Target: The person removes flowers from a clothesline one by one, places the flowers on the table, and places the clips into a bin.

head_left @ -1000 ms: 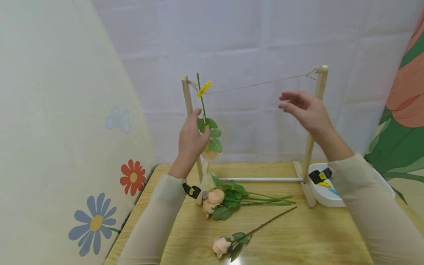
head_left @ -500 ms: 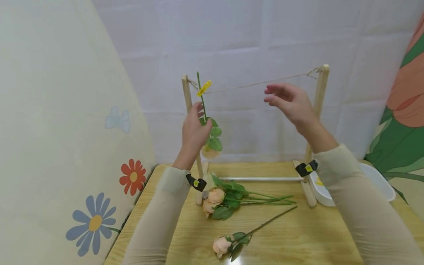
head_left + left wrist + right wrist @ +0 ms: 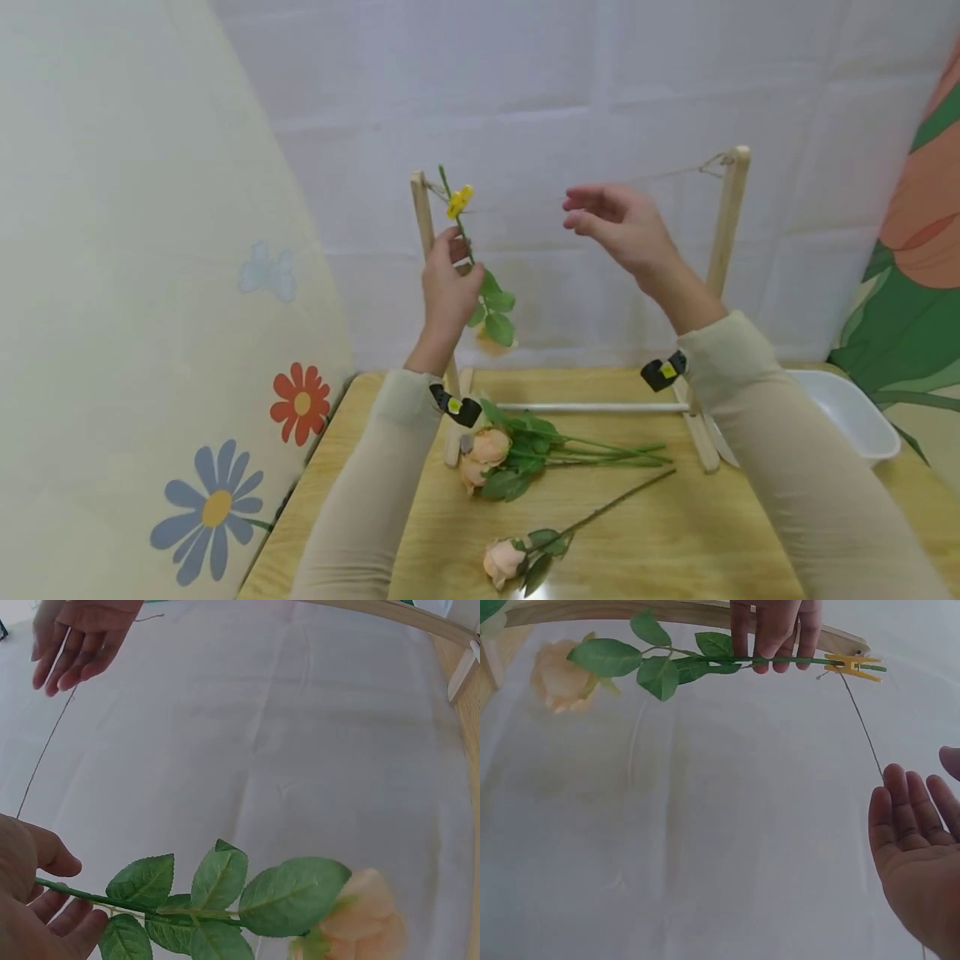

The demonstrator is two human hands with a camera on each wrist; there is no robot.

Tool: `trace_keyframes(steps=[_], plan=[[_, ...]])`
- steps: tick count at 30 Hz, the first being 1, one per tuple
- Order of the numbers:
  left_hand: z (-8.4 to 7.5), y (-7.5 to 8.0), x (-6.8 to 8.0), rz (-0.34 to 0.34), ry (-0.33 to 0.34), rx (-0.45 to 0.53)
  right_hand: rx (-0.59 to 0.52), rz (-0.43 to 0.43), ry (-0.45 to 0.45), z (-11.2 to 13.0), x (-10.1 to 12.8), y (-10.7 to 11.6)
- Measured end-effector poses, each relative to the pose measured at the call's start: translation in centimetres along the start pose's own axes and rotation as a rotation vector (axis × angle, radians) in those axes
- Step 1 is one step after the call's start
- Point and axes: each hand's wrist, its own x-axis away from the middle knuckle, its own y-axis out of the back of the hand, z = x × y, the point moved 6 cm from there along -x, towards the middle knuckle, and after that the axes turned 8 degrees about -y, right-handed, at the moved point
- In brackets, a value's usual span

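Note:
A peach rose point(image 3: 498, 327) hangs head down from a string point(image 3: 45, 750), its green stem clipped there by a yellow clothespin point(image 3: 460, 202). Just below the clip, my left hand point(image 3: 450, 287) holds the stem, thumb on one side and fingers on the other. The stem leans, with the bloom swung to the right. My right hand point(image 3: 622, 225) is raised beside the string, further right, its fingers relaxed and slightly bent. Nothing lies between those fingers; in the right wrist view the fingertips of the right hand point(image 3: 915, 832) are right at the string.
Two wooden posts point(image 3: 726, 229) carry the string, joined low down by a white rod point(image 3: 592, 407). Several roses point(image 3: 491, 447) lie bunched on the wooden table point(image 3: 600, 550), with a single rose point(image 3: 504, 560) nearer me. A white tray point(image 3: 847, 408) stands at the right, partly behind my sleeve.
My right hand has moved left along the string. My left hand has shifted slightly right and up and now holds the stem, which has tilted, its bloom swinging right.

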Motion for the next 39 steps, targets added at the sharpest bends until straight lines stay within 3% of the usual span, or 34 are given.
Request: trace_keyframes(steps=[5,14,29,39], plan=[[0.0,0.0,-0.1,-0.059,-0.053,0.044,0.003,0.014,0.013,0.9,-0.6,-1.3],[-0.4,0.4,-0.2,-0.121,-0.076,0.041,0.034,0.055,-0.003,1.5,-1.9,-3.3],[-0.6,1.1,-0.6,-0.113,-0.111,-0.004,-0.080,0.092,-0.078,2.0,-3.9,-5.4],[-1.0,1.1,-0.3,-0.133,-0.136,-0.011,-0.069,0.112,-0.079,2.8,-4.7,-7.1]])
